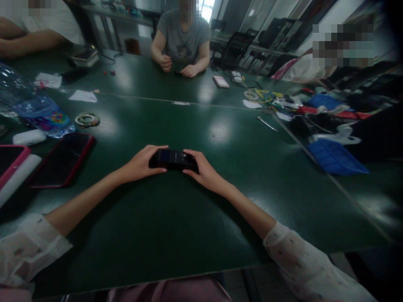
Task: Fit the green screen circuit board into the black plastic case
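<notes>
A dark, flat device with a lit screen (173,157) is at the middle of the frame, over the green table (157,235); whether it touches the tabletop is hard to tell. The hands partly cover its two ends, leaving the screen's centre in view.

Outward to the left lie a red-edged phone (64,161), a coiled ring (87,120) and a clear bottle with a colourful label (47,117), tilted in the frame. A small white case (30,137) sits near the bottle, and a pink-edged device (11,163) is cut by the left edge. To the right are a metal wrench (267,123) and a blue plastic piece (336,157), with tangled cables (261,96) at upper right. Top centre, a person in a grey shirt (184,35) sits across the table.

The left hand (141,164) and right hand (206,171) grasp the device from opposite ends, each partly closed, thumb along the near edge and forefinger along the far edge.
</notes>
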`<move>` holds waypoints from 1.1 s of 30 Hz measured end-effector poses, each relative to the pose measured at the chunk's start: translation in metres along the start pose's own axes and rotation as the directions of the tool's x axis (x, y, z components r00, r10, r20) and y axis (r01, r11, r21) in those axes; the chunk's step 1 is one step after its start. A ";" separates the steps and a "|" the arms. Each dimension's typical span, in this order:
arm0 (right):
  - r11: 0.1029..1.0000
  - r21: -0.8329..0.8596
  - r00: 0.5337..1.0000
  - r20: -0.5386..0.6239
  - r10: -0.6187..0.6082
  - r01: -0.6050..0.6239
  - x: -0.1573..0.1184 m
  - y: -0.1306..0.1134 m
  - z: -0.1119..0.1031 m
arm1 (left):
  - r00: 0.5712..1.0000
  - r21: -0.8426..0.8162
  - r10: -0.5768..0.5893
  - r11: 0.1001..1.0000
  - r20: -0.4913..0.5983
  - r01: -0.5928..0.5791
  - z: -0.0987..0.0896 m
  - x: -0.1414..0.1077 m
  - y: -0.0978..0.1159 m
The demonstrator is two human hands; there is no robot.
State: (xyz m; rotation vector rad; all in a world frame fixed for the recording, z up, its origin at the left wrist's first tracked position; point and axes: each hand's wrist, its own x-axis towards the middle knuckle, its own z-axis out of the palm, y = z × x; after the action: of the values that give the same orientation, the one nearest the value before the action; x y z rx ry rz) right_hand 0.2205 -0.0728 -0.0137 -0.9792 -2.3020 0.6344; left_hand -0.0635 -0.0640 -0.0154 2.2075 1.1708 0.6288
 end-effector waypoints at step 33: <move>0.995 0.102 0.999 -0.032 0.018 -0.014 0.000 0.004 0.003 | 1.000 0.006 0.026 1.000 -0.002 -0.026 0.000 0.000 0.001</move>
State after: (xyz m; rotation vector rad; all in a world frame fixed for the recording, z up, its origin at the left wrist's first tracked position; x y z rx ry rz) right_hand 0.2208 -0.0707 -0.0180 -0.9543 -2.2130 0.7293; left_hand -0.0628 -0.0639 -0.0152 2.2307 1.1479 0.6390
